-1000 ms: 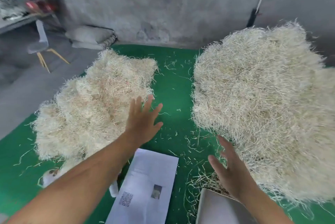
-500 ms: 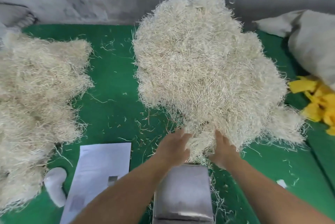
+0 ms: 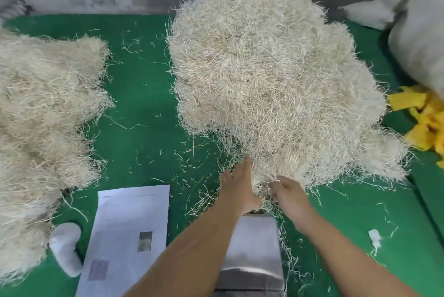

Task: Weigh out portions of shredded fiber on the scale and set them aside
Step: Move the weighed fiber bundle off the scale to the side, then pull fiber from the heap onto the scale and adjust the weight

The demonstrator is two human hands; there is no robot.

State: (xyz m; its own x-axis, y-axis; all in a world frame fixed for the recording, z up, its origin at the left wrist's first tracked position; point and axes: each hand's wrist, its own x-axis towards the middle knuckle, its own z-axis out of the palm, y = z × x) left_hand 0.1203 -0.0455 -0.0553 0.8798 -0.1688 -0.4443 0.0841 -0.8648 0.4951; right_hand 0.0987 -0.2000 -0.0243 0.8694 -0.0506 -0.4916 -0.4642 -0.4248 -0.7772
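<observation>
Left fiber pile point(image 3: 45, 128) on green tabletop point(image 3: 141, 104), white paper point(image 3: 127, 236) beside it. Left hand point(image 3: 240, 188), grip released, fingers straight against base of big fiber pile point(image 3: 271, 75). Right hand point(image 3: 288, 193), grip pinching strands at that pile's near edge, above metal scale point(image 3: 252, 256). Yellow scraps point(image 3: 427, 123) far right.
</observation>
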